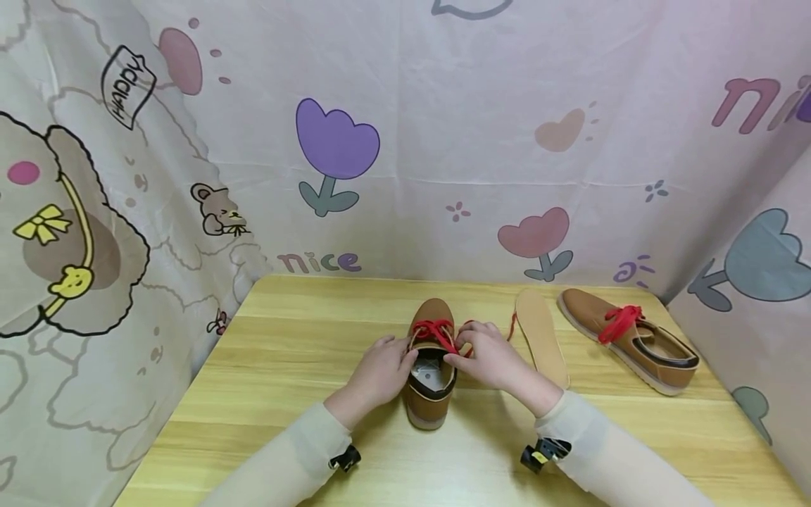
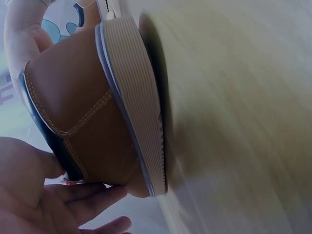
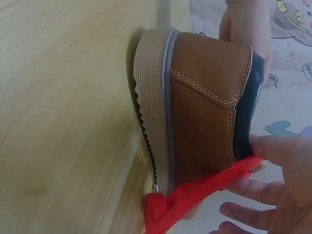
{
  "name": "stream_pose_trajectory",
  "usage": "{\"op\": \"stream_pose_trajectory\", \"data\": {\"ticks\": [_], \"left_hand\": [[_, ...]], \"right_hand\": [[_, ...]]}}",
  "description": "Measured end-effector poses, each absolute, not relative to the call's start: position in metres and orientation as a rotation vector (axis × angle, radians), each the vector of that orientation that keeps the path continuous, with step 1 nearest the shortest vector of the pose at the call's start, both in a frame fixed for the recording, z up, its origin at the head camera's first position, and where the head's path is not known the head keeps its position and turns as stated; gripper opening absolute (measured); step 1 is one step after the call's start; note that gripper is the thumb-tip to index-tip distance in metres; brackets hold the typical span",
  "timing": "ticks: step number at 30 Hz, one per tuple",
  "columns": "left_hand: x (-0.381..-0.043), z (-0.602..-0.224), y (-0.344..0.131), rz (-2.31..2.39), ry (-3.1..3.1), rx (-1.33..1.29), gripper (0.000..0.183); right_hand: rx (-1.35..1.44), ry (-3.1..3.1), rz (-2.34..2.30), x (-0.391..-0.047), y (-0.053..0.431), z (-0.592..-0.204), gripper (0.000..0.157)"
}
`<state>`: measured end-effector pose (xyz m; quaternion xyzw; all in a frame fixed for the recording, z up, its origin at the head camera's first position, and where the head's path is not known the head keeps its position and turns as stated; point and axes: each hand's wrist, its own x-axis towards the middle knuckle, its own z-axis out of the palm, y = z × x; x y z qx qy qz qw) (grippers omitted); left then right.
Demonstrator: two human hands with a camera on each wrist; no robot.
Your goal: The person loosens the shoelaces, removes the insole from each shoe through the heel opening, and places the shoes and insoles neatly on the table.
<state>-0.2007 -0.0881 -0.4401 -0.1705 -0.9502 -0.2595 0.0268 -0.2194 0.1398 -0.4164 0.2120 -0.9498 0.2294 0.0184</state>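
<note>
A brown leather shoe with a dark collar stands upright on the table, its toe pointing away from me. Red laces cross its front, and a loose end trails off to the right. My left hand pinches the left edge of the opening, thumb at the collar and fingers along the outside. On the opposite edge, my right hand pinches the collar between thumb and forefinger, beside the red lace. A pale inner sole shows inside the shoe, partly shaded.
A tan insole lies to the right of my right hand. Farther right rests a second brown shoe with its red laces bunched on top. Printed cloth hangs behind the wooden table and along both sides.
</note>
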Motion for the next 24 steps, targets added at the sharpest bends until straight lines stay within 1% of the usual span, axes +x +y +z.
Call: {"op": "stream_pose_trajectory", "data": {"ticks": [8,24], "left_hand": [[-0.193,-0.437,-0.084,-0.735,-2.914,-0.495,0.050],[-0.190,-0.435,-0.083,-0.655,-2.859,-0.444,0.047]], "right_hand": [[0.690,-2.938,0.710,-0.218,0.143,-0.417,0.020],[0.751,-2.895,0.680,-0.212,0.155,-0.406,0.021]]}}
